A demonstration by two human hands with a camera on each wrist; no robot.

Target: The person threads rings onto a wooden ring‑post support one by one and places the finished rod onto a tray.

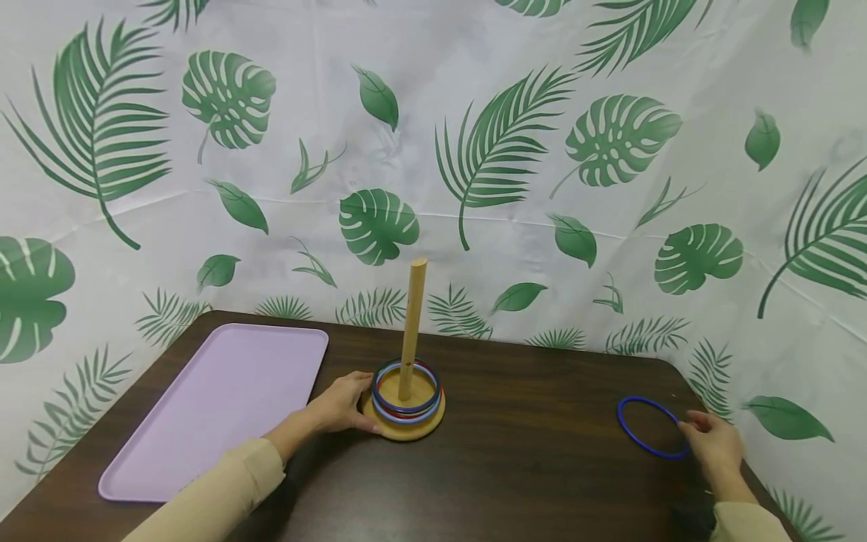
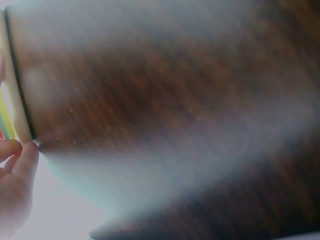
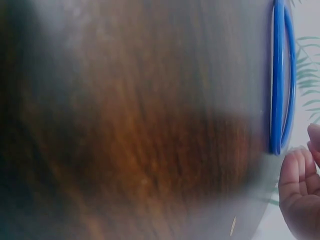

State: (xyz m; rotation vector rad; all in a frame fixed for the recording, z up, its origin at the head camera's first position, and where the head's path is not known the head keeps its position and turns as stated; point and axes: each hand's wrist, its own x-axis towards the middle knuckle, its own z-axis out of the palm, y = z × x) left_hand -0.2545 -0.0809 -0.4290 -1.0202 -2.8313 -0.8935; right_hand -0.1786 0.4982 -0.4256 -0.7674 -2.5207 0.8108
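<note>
A wooden ring-toss stand (image 1: 412, 331) has an upright peg on a round base, with several rings (image 1: 406, 416) in dark, red and light blue lying round the peg's foot. My left hand (image 1: 339, 403) grips the base's left side, thumb at the front and fingers behind. In the left wrist view the fingers (image 2: 27, 160) meet the pale base edge (image 2: 17, 95). Far to the right, my right hand (image 1: 718, 444) is at the near right edge of a blue ring (image 1: 630, 435). In the right wrist view the bent fingers (image 3: 295, 172) are beside the blue ring (image 3: 277, 80), not wrapped round it.
A lilac tray (image 1: 237, 376) lies on the left of the dark wooden table (image 1: 535, 421). Behind the table hangs a white cloth (image 1: 501, 256) with green leaf prints, also along the right side near my right hand.
</note>
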